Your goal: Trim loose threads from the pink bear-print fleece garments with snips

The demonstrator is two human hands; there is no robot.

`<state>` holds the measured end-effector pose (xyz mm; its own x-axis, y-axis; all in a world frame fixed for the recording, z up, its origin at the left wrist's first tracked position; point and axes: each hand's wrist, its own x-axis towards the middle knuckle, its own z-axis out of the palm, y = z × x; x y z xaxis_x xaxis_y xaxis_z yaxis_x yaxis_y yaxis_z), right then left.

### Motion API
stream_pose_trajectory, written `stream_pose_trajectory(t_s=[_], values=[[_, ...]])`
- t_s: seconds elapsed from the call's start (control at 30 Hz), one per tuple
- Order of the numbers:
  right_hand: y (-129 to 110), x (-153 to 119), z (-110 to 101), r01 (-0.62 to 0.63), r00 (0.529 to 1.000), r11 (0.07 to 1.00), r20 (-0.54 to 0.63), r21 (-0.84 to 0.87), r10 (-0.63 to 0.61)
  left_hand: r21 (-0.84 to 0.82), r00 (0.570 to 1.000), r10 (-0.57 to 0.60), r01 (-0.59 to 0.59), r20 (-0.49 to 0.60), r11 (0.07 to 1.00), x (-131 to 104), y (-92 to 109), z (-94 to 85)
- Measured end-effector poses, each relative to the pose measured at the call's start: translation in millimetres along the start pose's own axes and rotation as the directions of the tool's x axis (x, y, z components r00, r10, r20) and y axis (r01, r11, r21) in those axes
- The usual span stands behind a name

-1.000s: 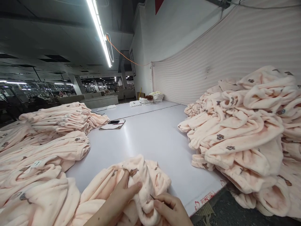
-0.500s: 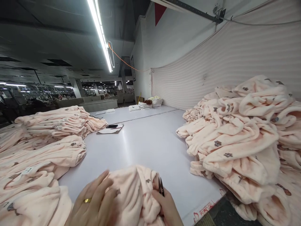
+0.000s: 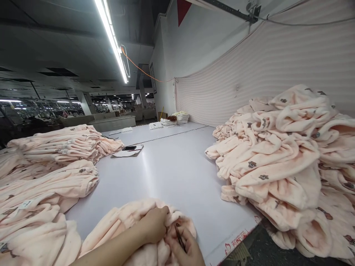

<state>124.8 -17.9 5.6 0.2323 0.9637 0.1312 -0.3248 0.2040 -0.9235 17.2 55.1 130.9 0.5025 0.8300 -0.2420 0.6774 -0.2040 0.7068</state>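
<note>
A pale pink plush garment point(image 3: 116, 221) lies bunched at the table's near edge. My left hand point(image 3: 156, 223) reaches across it, fingers closed on a fold of the fabric; their tips are partly hidden. Close beside it, my right hand point(image 3: 185, 245) grips a pair of small dark thread snips point(image 3: 179, 236), blades pointing up and away. The right fingers also touch the garment at the fold where both hands meet. Whether the blades touch the fabric, I cannot tell.
Pink garments are stacked in a folded pile point(image 3: 69, 144) on the left. A larger loose heap point(image 3: 266, 162) hangs over the table's right edge. A clipboard point(image 3: 127, 153) with a phone lies mid-table; white cloth stacks point(image 3: 181, 117) stand at the back.
My left hand has moved right across the garment and closed on it beside my right hand. The garment is more bunched and spread leftward. The snips have come down with my right hand.
</note>
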Motion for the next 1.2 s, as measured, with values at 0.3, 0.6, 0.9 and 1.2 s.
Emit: stream_pose_trajectory(t_s=[0.3, 0.6, 0.9, 1.2], values=[[-71.8, 30.0, -23.1, 0.078, 0.997, 0.912, 0.015, -0.404, -0.079, -0.650, 0.964, -0.037, 0.207, 0.265, 0.731, -24.8, -17.6, -20.9], [-64.8, 4.1, -4.6, 0.382, 0.917, 0.700, 0.153, -0.604, -0.369, -0.832, 0.959, 0.096, 0.180, 0.268, 0.525, -32.8, -19.9, -22.3], [-67.8, 14.1, -8.0, 0.252, 0.913, 0.654, -0.050, -0.713, -0.406, -0.723, 0.962, 0.027, 0.185, 0.272, 0.666, -47.7, -7.8, -21.8], [-66.0, -3.6, -23.0, 0.341, 0.878, 0.310, 0.183, -0.888, -0.442, 0.287, 0.899, 0.133, -0.009, -0.416, 0.958, -62.6, 6.9, -9.1]])
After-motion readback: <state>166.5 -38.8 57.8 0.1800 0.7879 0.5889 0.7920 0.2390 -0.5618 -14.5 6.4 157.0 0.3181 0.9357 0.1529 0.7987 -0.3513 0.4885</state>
